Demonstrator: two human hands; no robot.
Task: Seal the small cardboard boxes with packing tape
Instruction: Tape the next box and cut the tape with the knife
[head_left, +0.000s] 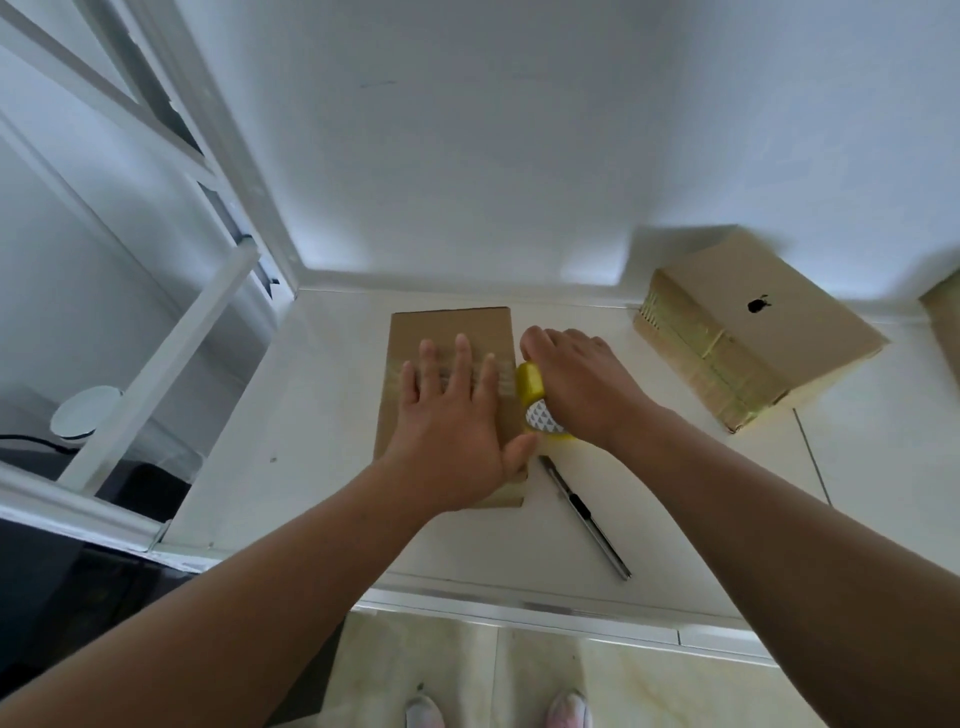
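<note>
- Right hand (582, 384) has its fingers curled over the yellow roll of packing tape (537, 402), clamping it right at the box's right-hand edge. That looks like a hold meant to keep the tape taut as it comes across the top.
- Left hand (452, 410) lies flat on the lid, fingers straight and spread, gripping nothing. The palm is bearing down, by the look of it to stop the box sliding against the pull and to smooth the tape.
- Under those fingers is a strip of clear tape (400, 371), running crosswise over the small cardboard box (447, 327). The box lies flat on the white surface (332, 415), its far end close to the wall.
- A utility knife (587, 514) lies just beside the box on the right, below the roll and handy for the cut. My read is that cutting is the next job, once the strip wraps over the edge.
- Well apart to the right sits a taped box (763, 332) with a dark logo and yellowish bands down its side. It appears finished and parked out of the way.
</note>
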